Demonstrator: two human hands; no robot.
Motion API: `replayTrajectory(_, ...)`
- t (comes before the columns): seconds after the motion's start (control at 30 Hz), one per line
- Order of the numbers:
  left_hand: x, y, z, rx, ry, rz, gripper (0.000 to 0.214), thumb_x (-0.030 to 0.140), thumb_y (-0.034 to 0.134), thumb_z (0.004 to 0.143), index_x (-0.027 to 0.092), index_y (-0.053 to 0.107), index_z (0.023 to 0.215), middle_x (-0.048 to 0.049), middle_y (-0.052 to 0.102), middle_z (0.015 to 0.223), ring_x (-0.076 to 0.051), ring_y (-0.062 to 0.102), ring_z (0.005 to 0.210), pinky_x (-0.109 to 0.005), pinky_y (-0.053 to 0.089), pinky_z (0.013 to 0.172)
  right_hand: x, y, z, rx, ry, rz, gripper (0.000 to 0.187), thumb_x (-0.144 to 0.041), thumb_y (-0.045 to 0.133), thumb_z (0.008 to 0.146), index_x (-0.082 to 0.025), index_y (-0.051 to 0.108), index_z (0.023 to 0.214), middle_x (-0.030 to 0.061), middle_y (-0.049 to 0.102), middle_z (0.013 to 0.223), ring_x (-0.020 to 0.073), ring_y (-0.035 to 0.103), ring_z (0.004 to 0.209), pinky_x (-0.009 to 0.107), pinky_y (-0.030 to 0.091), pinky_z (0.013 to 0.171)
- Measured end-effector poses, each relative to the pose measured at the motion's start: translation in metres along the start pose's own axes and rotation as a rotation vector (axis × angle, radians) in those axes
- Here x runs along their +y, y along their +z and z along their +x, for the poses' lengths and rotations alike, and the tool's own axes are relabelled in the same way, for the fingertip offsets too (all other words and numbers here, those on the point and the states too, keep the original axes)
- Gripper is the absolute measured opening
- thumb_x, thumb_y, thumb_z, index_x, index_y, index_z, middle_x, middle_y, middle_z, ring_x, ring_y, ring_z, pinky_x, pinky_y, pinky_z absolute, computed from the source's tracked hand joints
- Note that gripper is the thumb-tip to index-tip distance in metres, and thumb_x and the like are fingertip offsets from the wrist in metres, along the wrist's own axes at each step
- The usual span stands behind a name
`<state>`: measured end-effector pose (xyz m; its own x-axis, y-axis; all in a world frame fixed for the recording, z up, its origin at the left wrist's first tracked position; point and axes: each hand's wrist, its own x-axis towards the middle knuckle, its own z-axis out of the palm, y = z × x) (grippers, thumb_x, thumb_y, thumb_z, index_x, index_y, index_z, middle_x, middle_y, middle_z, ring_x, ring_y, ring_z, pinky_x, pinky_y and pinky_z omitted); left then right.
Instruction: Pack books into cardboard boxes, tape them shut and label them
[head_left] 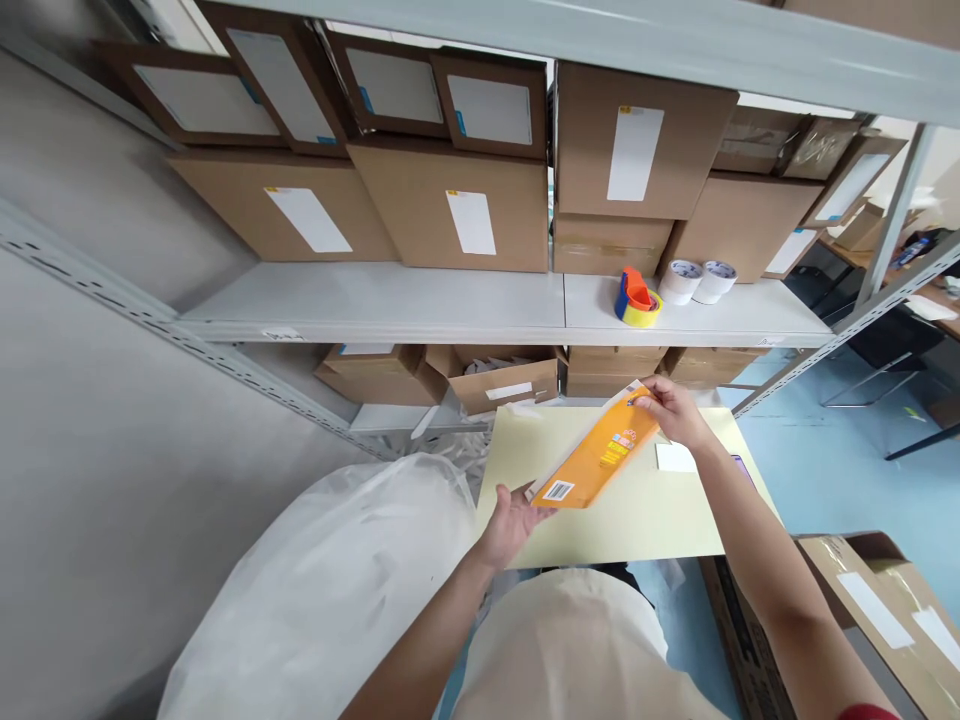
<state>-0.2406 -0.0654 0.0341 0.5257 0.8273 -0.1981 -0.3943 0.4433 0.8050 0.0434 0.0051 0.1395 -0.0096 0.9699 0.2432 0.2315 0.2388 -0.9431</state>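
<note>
I hold a long flat orange package (598, 454) with a barcode label at its near end, over a pale yellow table (637, 520). My right hand (675, 410) pinches its far end, fingers closed on it. My left hand (512, 520) sits under the near end by the barcode, palm up with fingers curled against it. A small white card (675, 457) lies on the table just right of the package.
A grey metal shelf (480, 300) carries brown labelled cartons, a tape dispenser (637, 297) and two white tape rolls (697, 281). A large white plastic bag (330, 590) bulges at the left. An open carton (877, 610) stands at the right on the blue floor.
</note>
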Motion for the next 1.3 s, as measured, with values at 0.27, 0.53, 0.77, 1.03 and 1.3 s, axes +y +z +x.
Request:
replayTrajectory(0.27, 0.024, 0.013, 0.005, 0.298, 0.146, 0.573, 0.032, 0.052, 0.072, 0.074, 0.021, 0.067, 0.081, -0.0009, 0.069, 0.071, -0.018, 0.064, 0.069, -0.027, 0.053, 0.065, -0.017, 0.013, 0.004, -0.036, 0.065, -0.006, 0.027, -0.040, 0.080, 0.067, -0.025, 0.077, 0.089, 0.0008, 0.078, 0.084, 0.0207, 0.070, 0.076, 0.033, 0.055, 0.071)
replayTrajectory(0.53, 0.004, 0.010, 0.005, 0.325, -0.019, 0.291, 0.058, 0.069, 0.072, 0.066, 0.020, 0.063, 0.095, -0.0041, 0.071, 0.088, -0.023, 0.070, 0.085, -0.035, 0.060, 0.068, 0.004, -0.027, -0.012, -0.065, 0.249, 0.027, 0.042, -0.051, 0.080, 0.065, -0.018, 0.076, 0.091, 0.0033, 0.075, 0.077, 0.0180, 0.065, 0.064, 0.030, 0.052, 0.056)
replayTrajectory(0.77, -0.008, -0.002, 0.010, 0.299, -0.054, 0.130, 0.063, 0.063, 0.084, 0.056, 0.020, 0.070, 0.101, -0.0059, 0.073, 0.103, -0.022, 0.070, 0.094, -0.037, 0.055, 0.088, 0.029, -0.027, -0.020, 0.150, 0.279, 0.042, 0.051, -0.056, 0.078, 0.065, -0.016, 0.072, 0.096, 0.0023, 0.069, 0.072, 0.0137, 0.057, 0.058, 0.028, 0.048, 0.050)
replayTrajectory(1.03, -0.029, -0.010, 0.004, 0.320, -0.131, -0.134, 0.055, 0.050, 0.093, 0.048, 0.018, 0.078, 0.090, -0.0055, 0.075, 0.083, -0.012, 0.065, 0.070, -0.025, 0.051, 0.072, 0.031, -0.043, -0.031, -0.132, 0.236, 0.138, 0.038, -0.051, 0.066, 0.080, -0.027, 0.069, 0.109, 0.0039, 0.071, 0.088, 0.0197, 0.068, 0.076, 0.036, 0.059, 0.065)
replayTrajectory(1.3, -0.045, -0.015, 0.005, 0.223, -0.257, -0.115, 0.046, 0.039, 0.088, 0.062, 0.016, 0.075, 0.100, -0.0080, 0.073, 0.085, -0.015, 0.065, 0.074, -0.029, 0.049, 0.073, 0.007, -0.040, -0.013, -0.197, -0.182, -0.229, 0.030, -0.055, 0.072, 0.079, -0.026, 0.070, 0.088, 0.0065, 0.066, 0.094, 0.0211, 0.064, 0.092, 0.036, 0.054, 0.083)
